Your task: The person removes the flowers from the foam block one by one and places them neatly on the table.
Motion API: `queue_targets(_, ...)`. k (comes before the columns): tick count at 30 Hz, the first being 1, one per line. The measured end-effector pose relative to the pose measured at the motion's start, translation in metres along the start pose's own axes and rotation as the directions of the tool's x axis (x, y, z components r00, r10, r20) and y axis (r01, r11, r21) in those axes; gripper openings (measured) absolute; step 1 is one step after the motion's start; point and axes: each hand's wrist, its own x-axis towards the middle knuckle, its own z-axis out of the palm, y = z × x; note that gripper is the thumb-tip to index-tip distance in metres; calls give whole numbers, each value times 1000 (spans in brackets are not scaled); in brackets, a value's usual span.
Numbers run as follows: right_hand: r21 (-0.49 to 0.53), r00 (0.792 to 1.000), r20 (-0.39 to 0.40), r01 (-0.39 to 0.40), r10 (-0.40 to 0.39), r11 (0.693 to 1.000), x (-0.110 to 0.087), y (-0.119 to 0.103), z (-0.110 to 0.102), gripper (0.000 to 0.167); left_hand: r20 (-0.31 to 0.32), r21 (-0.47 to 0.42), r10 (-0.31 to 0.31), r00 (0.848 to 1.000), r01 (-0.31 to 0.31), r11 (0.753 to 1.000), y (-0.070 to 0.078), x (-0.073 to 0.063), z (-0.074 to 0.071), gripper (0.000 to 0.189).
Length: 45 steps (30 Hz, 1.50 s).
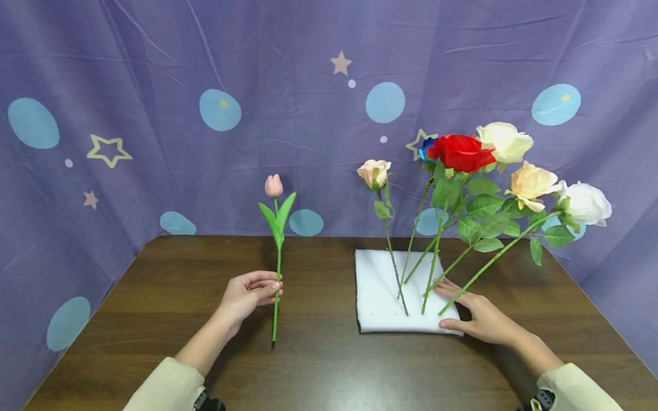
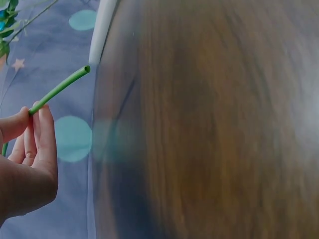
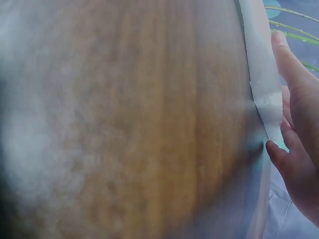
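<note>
My left hand (image 1: 248, 296) pinches the green stem of a pink tulip (image 1: 273, 187) between thumb and fingers, holding it upright over the table. In the left wrist view, the cut lower end of the tulip stem (image 2: 62, 88) sticks out past the fingertips. My right hand (image 1: 485, 319) rests on the right edge of a white foam block (image 1: 380, 316), its fingers and thumb spread and mostly straight. Stems of several roses stand in the foam: a pale peach rose (image 1: 375, 173), a red rose (image 1: 461, 152) and a white rose (image 1: 585, 203) among them, most leaning right.
The brown wooden table (image 1: 325, 377) carries the foam block right of centre. A blue flower (image 1: 427, 148) is partly hidden behind the red rose. Behind the table hangs a purple curtain (image 1: 301, 78) with stars and dots. Leafy rose stems (image 1: 483, 206) spread above my right hand.
</note>
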Motion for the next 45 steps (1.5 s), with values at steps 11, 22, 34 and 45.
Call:
queue_targets(11,-18,1000,5,-7,7,1000,1,-1,-1,64,-36,21,7,999,-6,1000,3,-7,-29,42)
queue_targets(22,0,1000,15,0,0,1000,1,-1,-1,64,-74,25,46,996,-44,999,-3,-14,-59,34)
queue_targets(34,-8,1000,20,1,-1,1000,2,-1,-3,64,-69,52,71,995,-68,996,-8,-10,-102,17)
queue_targets(45,-23,999,35,7,-7,1000,3,-2,-5,66,-57,233,-10,998,24,972,-4,-5,-131,41)
